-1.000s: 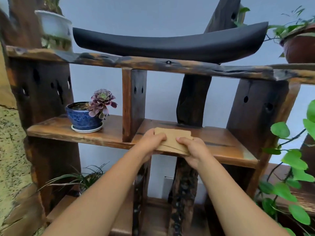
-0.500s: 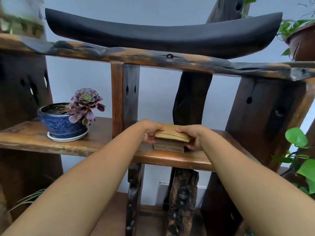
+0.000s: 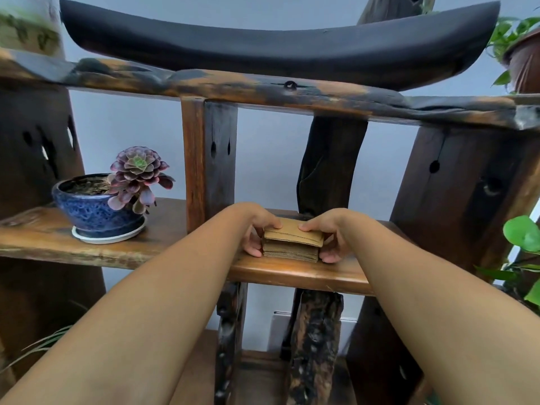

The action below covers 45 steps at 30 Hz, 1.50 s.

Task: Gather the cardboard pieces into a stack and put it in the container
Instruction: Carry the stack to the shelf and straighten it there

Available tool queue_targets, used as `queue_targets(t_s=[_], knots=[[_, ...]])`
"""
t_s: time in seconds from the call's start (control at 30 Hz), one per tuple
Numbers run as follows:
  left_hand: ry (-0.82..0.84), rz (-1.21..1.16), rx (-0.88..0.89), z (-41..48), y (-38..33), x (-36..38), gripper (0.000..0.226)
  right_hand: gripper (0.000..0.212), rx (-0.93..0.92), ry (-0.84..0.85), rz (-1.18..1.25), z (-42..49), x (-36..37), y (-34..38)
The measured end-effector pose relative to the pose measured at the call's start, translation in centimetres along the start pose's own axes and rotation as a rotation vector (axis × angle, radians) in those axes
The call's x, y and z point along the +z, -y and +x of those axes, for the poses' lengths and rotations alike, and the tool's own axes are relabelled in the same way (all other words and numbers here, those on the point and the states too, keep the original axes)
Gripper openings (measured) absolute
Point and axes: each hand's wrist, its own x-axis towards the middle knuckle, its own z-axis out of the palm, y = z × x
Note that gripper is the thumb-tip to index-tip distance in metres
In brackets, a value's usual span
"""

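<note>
Grip: A thick stack of brown corrugated cardboard pieces (image 3: 290,241) is clamped from both ends, the left hand (image 3: 257,229) curled against its left end and the right hand (image 3: 328,235) against its right, with thumbs laid on the top sheet and fingertips (image 3: 330,258) down by the base.

Purpose of the hold: The two-sided squeeze is judged to be squaring the edges, since the upper sheets sit slightly askew over the lower ones and would likely slide if lifted loose.

Location of the stack: The pile is seen resting on the front edge of a dark, weathered wooden middle shelf (image 3: 292,273), just to the right of an upright post.

Surroundings: A glazed blue ceramic pot with a purple rosette succulent (image 3: 99,209) is set well apart to the left on a white saucer; a long curved black trough-shaped vessel (image 3: 277,45) is carried on the upper plank; green leafy plants are glimpsed at the right edge.

Container: No receptacle certain to be the task's is identified.

Writing: No brand, label or legible text is visible anywhere.
</note>
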Motion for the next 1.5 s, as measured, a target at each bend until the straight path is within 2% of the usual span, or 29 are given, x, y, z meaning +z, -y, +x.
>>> queue_targets(t_s=[0.1,0.23,0.33,0.47,0.53,0.73,0.9,1.0,1.17,1.27,1.4,1.5], knots=[[0.006,0.069,-0.016,-0.4,-1.0,0.2,0.046,0.060,0.016,0.031,-0.035,0.0,-0.3,0.6],[0.011,0.097,-0.062,-0.4,-1.5,0.1,0.062,0.065,0.006,0.009,-0.056,0.3,-0.3,0.7],[-0.013,0.068,-0.059,0.0,-1.4,-0.2,0.069,0.065,-0.012,0.001,-0.010,0.9,-0.3,0.1],[-0.034,0.000,-0.014,0.2,-1.3,0.1,0.067,0.069,-0.019,0.042,0.101,1.0,-0.4,-0.6],[-0.024,-0.050,0.018,0.3,-1.2,0.3,0.066,0.064,-0.025,0.068,0.207,0.8,-0.3,-0.9],[0.028,-0.324,0.080,0.4,0.2,1.0,0.059,0.027,-0.087,0.139,0.476,-0.2,0.2,-2.2],[0.074,-0.541,0.143,-1.2,1.6,1.6,0.043,0.025,-0.135,0.155,0.605,-1.6,0.2,-3.0],[0.068,-0.606,0.203,-2.6,2.5,2.3,0.038,0.042,-0.229,0.107,0.628,-3.2,0.4,-3.8],[0.129,-0.759,0.380,-5.5,4.4,3.7,0.048,0.060,-0.403,-0.060,0.651,-6.7,1.2,-6.2],[0.172,-0.767,0.428,-7.3,5.8,5.6,0.046,0.057,-0.450,-0.156,0.620,-9.1,1.5,-9.1],[0.375,-0.693,0.495,-9.3,9.1,8.8,0.033,0.045,-0.505,-0.236,0.619,-12.8,1.4,-14.3],[0.437,-0.605,0.530,-10.5,11.6,12.3,0.043,0.044,-0.497,-0.285,0.633,-15.6,1.5,-18.9]])
